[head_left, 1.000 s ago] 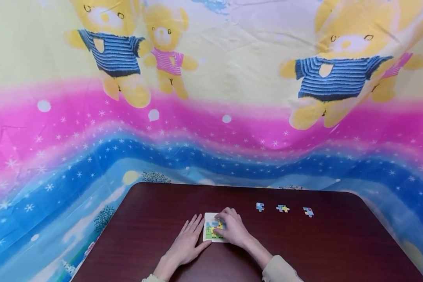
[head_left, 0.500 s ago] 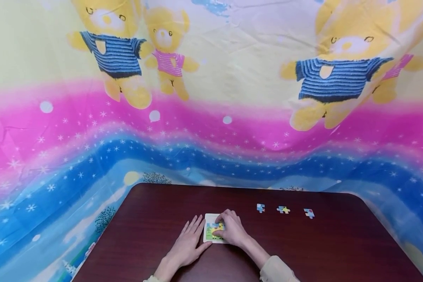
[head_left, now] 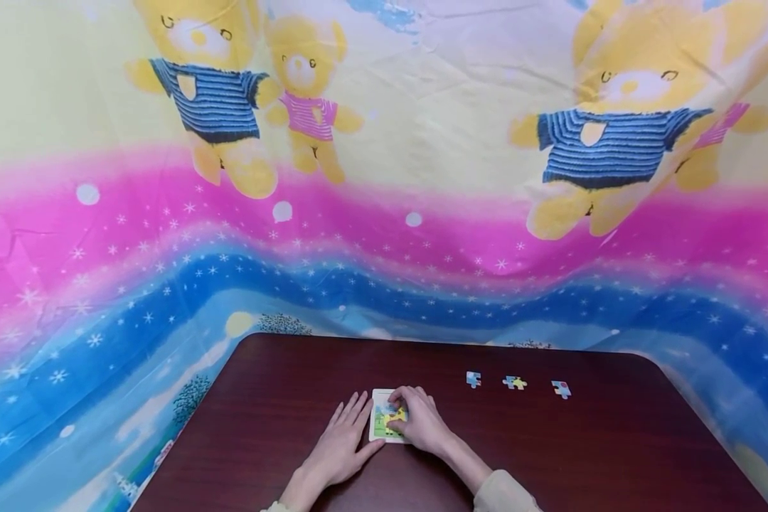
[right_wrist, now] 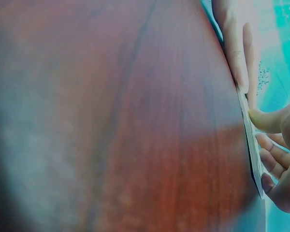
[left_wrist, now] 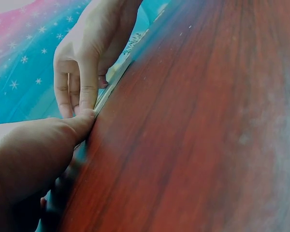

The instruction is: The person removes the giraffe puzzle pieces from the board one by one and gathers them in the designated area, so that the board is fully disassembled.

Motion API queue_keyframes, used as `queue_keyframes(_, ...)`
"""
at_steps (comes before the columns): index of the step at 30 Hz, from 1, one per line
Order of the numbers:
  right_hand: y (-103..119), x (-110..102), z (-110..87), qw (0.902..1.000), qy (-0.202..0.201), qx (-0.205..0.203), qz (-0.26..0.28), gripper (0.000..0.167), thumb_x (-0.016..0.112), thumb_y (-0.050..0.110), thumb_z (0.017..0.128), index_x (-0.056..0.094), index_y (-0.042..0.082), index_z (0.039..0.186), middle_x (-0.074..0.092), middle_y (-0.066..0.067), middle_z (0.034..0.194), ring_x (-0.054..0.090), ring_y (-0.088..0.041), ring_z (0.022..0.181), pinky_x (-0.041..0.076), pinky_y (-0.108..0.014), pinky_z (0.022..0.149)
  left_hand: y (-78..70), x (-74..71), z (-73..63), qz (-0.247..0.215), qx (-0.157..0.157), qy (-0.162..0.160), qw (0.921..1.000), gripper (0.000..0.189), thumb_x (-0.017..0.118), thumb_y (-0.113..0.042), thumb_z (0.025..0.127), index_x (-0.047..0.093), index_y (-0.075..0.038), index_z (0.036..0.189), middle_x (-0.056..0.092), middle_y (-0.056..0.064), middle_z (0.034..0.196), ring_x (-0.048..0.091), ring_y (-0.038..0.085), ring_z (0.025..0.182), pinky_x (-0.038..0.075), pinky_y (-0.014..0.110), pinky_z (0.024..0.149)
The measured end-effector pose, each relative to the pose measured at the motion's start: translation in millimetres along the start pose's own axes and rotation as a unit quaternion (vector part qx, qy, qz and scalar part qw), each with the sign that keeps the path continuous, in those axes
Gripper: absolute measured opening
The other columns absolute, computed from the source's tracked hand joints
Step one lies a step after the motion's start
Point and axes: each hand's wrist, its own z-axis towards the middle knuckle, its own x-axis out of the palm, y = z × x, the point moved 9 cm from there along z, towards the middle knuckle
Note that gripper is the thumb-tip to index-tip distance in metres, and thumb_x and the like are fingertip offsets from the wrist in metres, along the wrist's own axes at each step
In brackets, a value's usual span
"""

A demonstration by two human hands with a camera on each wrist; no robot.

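Left: my left hand lies flat, straight-fingered, its thumb touching the jigsaw tray on the tabletop; the tray should be light, stiff, best held by its rim. Centre: my right hand arches over it, thumb and forefinger parted; I cannot tell whether they pinch anything. Right: loose jigsaw pieces, unmoved since the earlier frame; my right knuckles sit slightly nearer me.

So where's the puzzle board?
In the head view, the puzzle board lies on the table between the left hand and right hand, left of three loose pieces.

Left fingers touch, right fingers bend over a puzzle.
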Motion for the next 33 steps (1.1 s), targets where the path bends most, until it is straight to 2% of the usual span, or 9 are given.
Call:
queue_keyframes(4, 0.1, 2.2, -1.0, 1.0, 0.003, -0.008, -0.003, 0.041, 0.095, 0.016, 0.086, 0.076, 0.005, 0.12, 0.07, 0.001, 0.098, 0.055, -0.017, 0.096, 0.038, -0.033, 0.084, -0.3, 0.5, -0.4, 0.011, 0.006, -0.004, 0.9999, 0.086, 0.05, -0.066, 0.11, 0.045, -0.002, 0.166, 0.044, 0.021, 0.174, 0.039, 0.044, 0.164, 0.034, 0.063, 0.132)
queue_keyframes(11, 0.4, 3.5, -0.9, 0.9998, 0.003, -0.004, -0.017, 0.035, 0.096, 0.022, 0.084, 0.079, 0.008, 0.112, 0.069, 0.0, 0.104, 0.054, -0.016, 0.098, 0.038, -0.033, 0.084, -5.4, -5.3, 0.0, 0.008, 0.01, -0.004, 0.9999, 0.084, 0.056, -0.061, 0.11, 0.046, 0.002, 0.164, 0.044, 0.025, 0.173, 0.04, 0.046, 0.162, 0.035, 0.066, 0.13)
queue_keyframes(15, 0.2, 3.3, -1.7, 0.9999, -0.008, 0.0, -0.013, 0.036, 0.096, 0.021, 0.084, 0.076, 0.008, 0.111, 0.069, -0.001, 0.11, 0.055, -0.019, 0.103, 0.039, -0.035, 0.088, -5.1, -5.6, -0.3, 0.012, 0.011, -0.015, 0.9998, 0.084, 0.056, -0.062, 0.11, 0.047, 0.002, 0.163, 0.046, 0.025, 0.171, 0.042, 0.046, 0.161, 0.036, 0.063, 0.13)
queue_keyframes(21, -2.0, 4.3, -2.7, 0.9996, -0.017, -0.001, 0.022, 0.036, 0.094, 0.014, 0.084, 0.071, 0.012, 0.111, 0.07, 0.0, 0.105, 0.055, -0.016, 0.098, 0.033, -0.032, 0.086, -5.1, -4.2, -0.3, 0.023, 0.016, -0.014, 0.9995, 0.083, 0.054, -0.062, 0.11, 0.047, 0.002, 0.164, 0.046, 0.024, 0.172, 0.042, 0.045, 0.161, 0.036, 0.063, 0.131)
queue_keyframes(24, -2.0, 4.6, -3.9, 0.9986, -0.024, -0.016, 0.045, 0.036, 0.093, 0.011, 0.085, 0.069, 0.013, 0.112, 0.071, 0.002, 0.101, 0.056, -0.014, 0.096, 0.031, -0.031, 0.085, -2.8, -3.4, -0.8, 0.014, 0.008, -0.017, 0.9997, 0.083, 0.055, -0.062, 0.11, 0.047, 0.0, 0.164, 0.045, 0.021, 0.173, 0.04, 0.044, 0.163, 0.033, 0.059, 0.133)
queue_keyframes(25, -1.1, 4.5, -4.5, 0.9981, -0.028, -0.028, 0.048, 0.036, 0.092, 0.01, 0.085, 0.069, 0.013, 0.112, 0.072, 0.002, 0.1, 0.056, -0.014, 0.095, 0.031, -0.031, 0.084, -1.6, -2.6, -0.9, 0.017, 0.01, -0.024, 0.9995, 0.083, 0.056, -0.062, 0.109, 0.048, 0.0, 0.164, 0.046, 0.021, 0.173, 0.041, 0.043, 0.162, 0.03, 0.055, 0.137)
queue_keyframes(27, -1.1, 4.8, -5.0, 0.9971, -0.033, -0.039, 0.057, 0.035, 0.092, 0.009, 0.084, 0.072, 0.011, 0.113, 0.073, 0.002, 0.099, 0.057, -0.014, 0.096, 0.03, -0.031, 0.084, -1.3, -2.7, -1.6, 0.016, 0.013, -0.028, 0.9994, 0.083, 0.055, -0.063, 0.11, 0.048, -0.001, 0.164, 0.046, 0.021, 0.172, 0.042, 0.044, 0.162, 0.029, 0.053, 0.137)
queue_keyframes(28, -0.1, 4.8, -5.3, 0.9969, -0.034, -0.047, 0.053, 0.035, 0.092, 0.01, 0.085, 0.073, 0.01, 0.114, 0.073, 0.001, 0.099, 0.058, -0.015, 0.097, 0.031, -0.031, 0.084, -1.3, -3.0, -2.0, 0.014, 0.014, -0.031, 0.9993, 0.083, 0.056, -0.063, 0.109, 0.048, -0.001, 0.164, 0.047, 0.021, 0.172, 0.042, 0.044, 0.162, 0.03, 0.053, 0.137)
queue_keyframes(33, -2.8, 7.5, -4.4, 0.9987, -0.017, -0.026, 0.04, 0.034, 0.092, 0.015, 0.087, 0.079, 0.01, 0.118, 0.077, 0.001, 0.104, 0.061, -0.015, 0.102, 0.034, -0.032, 0.087, -0.5, -1.6, -1.4, 0.016, 0.012, -0.025, 0.9995, 0.084, 0.055, -0.064, 0.109, 0.048, -0.001, 0.164, 0.046, 0.02, 0.173, 0.041, 0.043, 0.162, 0.035, 0.064, 0.13)
